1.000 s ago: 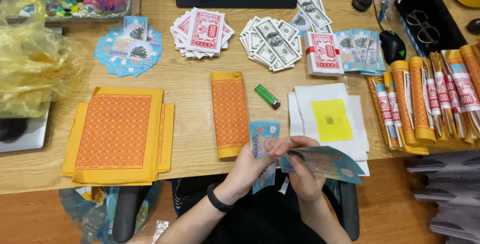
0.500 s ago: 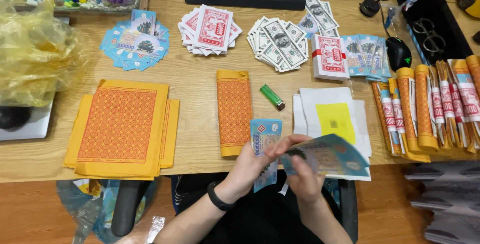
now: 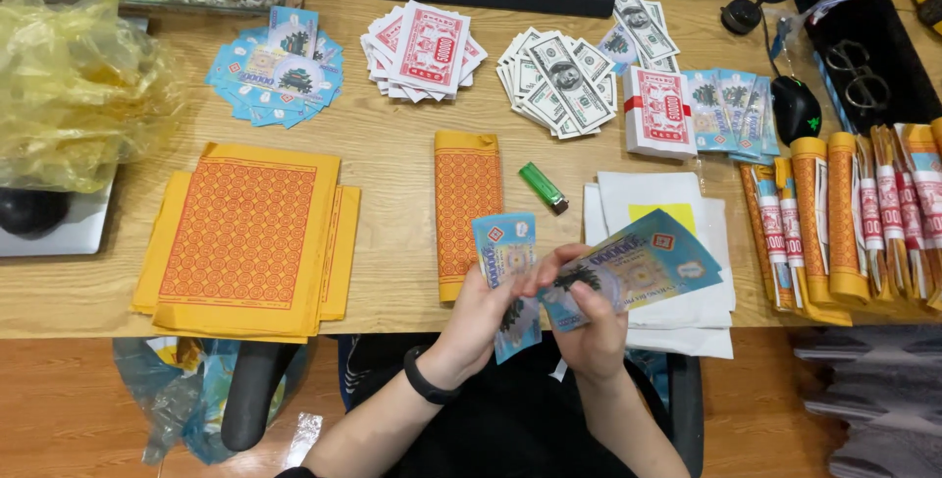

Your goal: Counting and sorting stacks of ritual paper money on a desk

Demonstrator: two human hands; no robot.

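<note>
A crumpled yellow plastic bag [image 3: 69, 76] filled the desk's [image 3: 392, 174] far left, cut off by the frame and covering part of a grey device whose kind could not be made out. Beside it lay a stack of orange patterned sheets [image 3: 245, 233], then a narrow orange bundle [image 3: 467, 208]. At the front edge, the left hand [image 3: 486, 316], wearing a black wristband [image 3: 424, 377], was closed on a blue note [image 3: 505, 252] standing upright, its lower half hidden behind the fingers. The right hand [image 3: 589, 326] pinched a fan of blue notes [image 3: 638, 267] tilted to the right, its thumb across them; how many notes it held could not be told. Behind lay a green lighter [image 3: 543, 187] and white paper [image 3: 667, 242], partly covered by the fan. Banded orange rolls [image 3: 844, 218] ran off the right edge.
</note>
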